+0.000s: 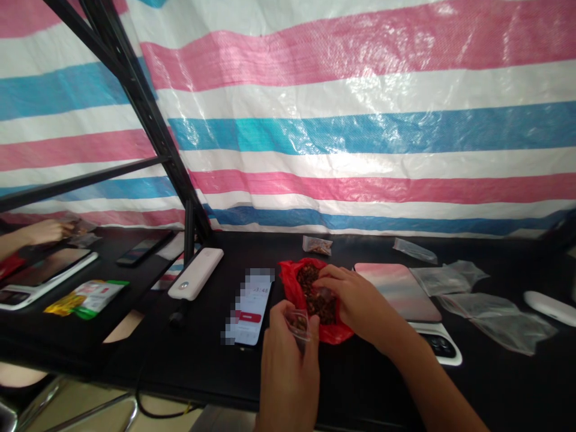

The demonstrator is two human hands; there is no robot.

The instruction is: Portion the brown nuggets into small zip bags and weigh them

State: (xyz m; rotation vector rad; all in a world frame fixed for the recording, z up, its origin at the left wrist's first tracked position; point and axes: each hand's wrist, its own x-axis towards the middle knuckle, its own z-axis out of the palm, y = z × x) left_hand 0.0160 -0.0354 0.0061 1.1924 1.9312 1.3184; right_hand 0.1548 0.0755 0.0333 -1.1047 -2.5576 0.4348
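My left hand (290,360) is closed around a small clear zip bag (297,324), its mouth held up and some brown bits showing inside. Just beyond it lies an open red plastic bag (344,334) filled with small brown dried pieces (308,277). My right hand (348,294) reaches into this red bag from the right, its fingers curled together among the pieces. What exactly sits between those fingertips is partly hidden. Close by on the right is a white digital scale (398,291) with a shiny, reflective top.
A lit phone (252,306) and a white power bank (197,274) lie to the left. Behind the red bag rests a filled clear bag (317,245). Flat clear bags (508,321) lie at right. A co-worker's hand (51,231) works beside another scale (49,276) beyond a black post (153,126).
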